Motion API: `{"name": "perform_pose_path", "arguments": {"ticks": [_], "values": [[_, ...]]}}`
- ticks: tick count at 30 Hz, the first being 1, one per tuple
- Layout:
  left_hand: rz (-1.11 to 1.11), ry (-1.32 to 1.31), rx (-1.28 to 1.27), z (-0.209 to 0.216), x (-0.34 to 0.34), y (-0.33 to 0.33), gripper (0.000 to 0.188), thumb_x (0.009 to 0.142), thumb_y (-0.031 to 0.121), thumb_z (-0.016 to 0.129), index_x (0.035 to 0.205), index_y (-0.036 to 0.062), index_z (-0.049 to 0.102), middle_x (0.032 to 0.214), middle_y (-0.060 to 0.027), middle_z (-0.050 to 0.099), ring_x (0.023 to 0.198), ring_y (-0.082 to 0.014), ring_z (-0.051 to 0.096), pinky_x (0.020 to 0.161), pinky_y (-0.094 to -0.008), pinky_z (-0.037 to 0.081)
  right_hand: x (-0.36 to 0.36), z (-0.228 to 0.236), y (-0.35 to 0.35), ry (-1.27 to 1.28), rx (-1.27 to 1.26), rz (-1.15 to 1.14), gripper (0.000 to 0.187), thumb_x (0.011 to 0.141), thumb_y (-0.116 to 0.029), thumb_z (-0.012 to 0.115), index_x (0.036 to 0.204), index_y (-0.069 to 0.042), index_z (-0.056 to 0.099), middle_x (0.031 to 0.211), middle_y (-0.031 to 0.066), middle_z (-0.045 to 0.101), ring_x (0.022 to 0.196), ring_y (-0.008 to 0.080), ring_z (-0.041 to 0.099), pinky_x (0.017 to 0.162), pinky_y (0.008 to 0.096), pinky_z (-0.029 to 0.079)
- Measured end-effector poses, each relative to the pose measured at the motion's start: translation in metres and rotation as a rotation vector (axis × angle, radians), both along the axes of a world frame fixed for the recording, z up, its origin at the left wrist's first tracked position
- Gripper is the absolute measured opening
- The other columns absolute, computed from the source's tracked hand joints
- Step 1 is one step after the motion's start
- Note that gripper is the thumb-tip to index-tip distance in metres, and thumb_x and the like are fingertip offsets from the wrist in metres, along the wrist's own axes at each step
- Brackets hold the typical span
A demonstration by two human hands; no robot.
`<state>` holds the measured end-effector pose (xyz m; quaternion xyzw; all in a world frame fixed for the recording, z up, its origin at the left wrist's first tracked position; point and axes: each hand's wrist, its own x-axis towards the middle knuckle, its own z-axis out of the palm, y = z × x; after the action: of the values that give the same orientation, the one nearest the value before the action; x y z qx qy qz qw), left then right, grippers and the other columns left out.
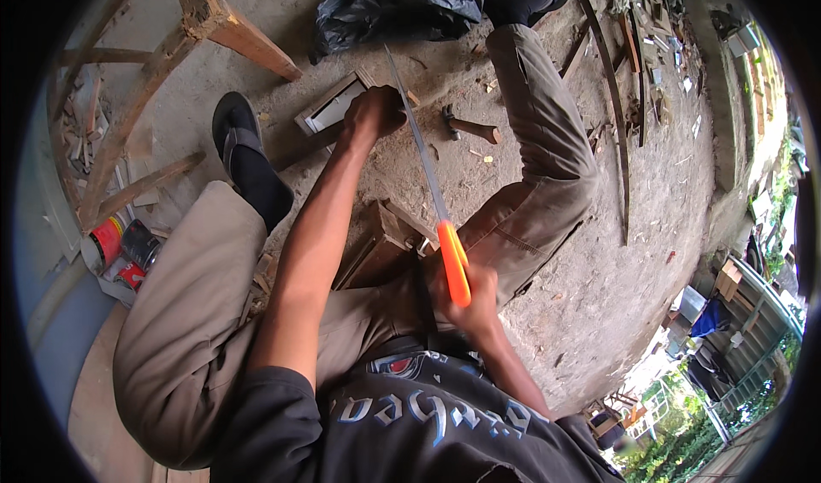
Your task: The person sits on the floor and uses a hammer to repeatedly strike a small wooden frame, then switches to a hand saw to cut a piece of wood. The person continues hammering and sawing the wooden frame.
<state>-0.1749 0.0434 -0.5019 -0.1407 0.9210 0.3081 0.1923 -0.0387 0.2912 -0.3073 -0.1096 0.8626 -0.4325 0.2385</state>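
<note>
My right hand [475, 295] is wrapped round the orange handle [453, 265] of a handsaw. The saw's long, narrow metal blade [422, 145] points away from me, passing close to the right of my left hand [376, 111]. That left hand is closed, knuckles up, on what looks like a piece of wood; a short light-brown end [413, 98] shows just past the blade, and the rest is mostly hidden. Under the left wrist a dark wooden board [304, 148] runs off to the left. A hollow wooden frame or box [329, 106] with a pale inside lies beyond it.
A hammer [470, 128] lies on the dirty floor right of the blade. Wooden pieces [376, 248] sit between my legs. A black plastic bag [398, 8] lies ahead, a wooden frame [205, 21] stands far left, cans [111, 243] are at left, and long strips [611, 72] lie right.
</note>
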Motion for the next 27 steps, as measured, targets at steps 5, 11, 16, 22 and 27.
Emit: {"name": "perform_pose_path", "arguments": {"ticks": [5,11,16,22,27], "values": [[0.053,0.04,0.015,-0.001,-0.005,0.0,0.026,0.079,0.025,0.062,0.096,0.0082,0.072,0.1,-0.0156,0.071,0.091,-0.034,0.069,0.078,-0.043,0.057,0.007,0.029,0.002,0.032,-0.007,-0.064,0.013,0.078,-0.006,0.065,0.068,0.0,0.061,0.051,0.0126,0.052,0.043,0.0195,0.055,0.047,0.0332,0.044],[-0.01,0.061,0.129,0.0,0.0,-0.009,0.031,0.079,0.033,0.063,0.098,0.0105,0.073,0.096,-0.0175,0.071,0.094,-0.0365,0.068,0.081,-0.0456,0.055,-0.085,-0.062,-0.095,0.128,0.011,-0.029,0.023,0.082,-0.016,0.066,0.072,0.005,0.062,0.052,0.0159,0.051,0.05,0.015,0.057,0.051,0.0348,0.045],[-0.014,0.086,0.042,-0.013,0.001,-0.002,0.031,0.082,0.034,0.062,0.094,0.0081,0.073,0.095,-0.0186,0.071,0.093,-0.0352,0.069,0.079,-0.0443,0.056,-0.003,-0.008,-0.005,-0.009,0.003,0.003,0.012,0.076,-0.009,0.066,0.071,0.0,0.062,0.054,0.0138,0.054,0.05,0.025,0.061,0.053,0.033,0.048],[-0.02,-0.006,-0.021,0.006,-0.01,-0.002,0.028,0.081,0.033,0.063,0.09,0.0089,0.074,0.094,-0.017,0.071,0.092,-0.0343,0.069,0.077,-0.0419,0.056,-0.049,-0.013,-0.035,-0.029,0.092,-0.021,0.01,0.078,-0.008,0.064,0.074,0.001,0.062,0.054,0.0125,0.055,0.049,0.0162,0.058,0.052,0.032,0.046],[0.049,-0.056,0.051,0.02,-0.003,-0.006,0.03,0.079,0.035,0.063,0.091,0.0094,0.073,0.096,-0.0171,0.071,0.093,-0.0348,0.069,0.079,-0.0434,0.056,-0.11,-0.08,-0.109,0.144,0.068,-0.01,0.017,0.079,-0.013,0.066,0.076,0.004,0.064,0.058,0.0204,0.058,0.054,0.0329,0.064,0.055,0.0394,0.048]]}}
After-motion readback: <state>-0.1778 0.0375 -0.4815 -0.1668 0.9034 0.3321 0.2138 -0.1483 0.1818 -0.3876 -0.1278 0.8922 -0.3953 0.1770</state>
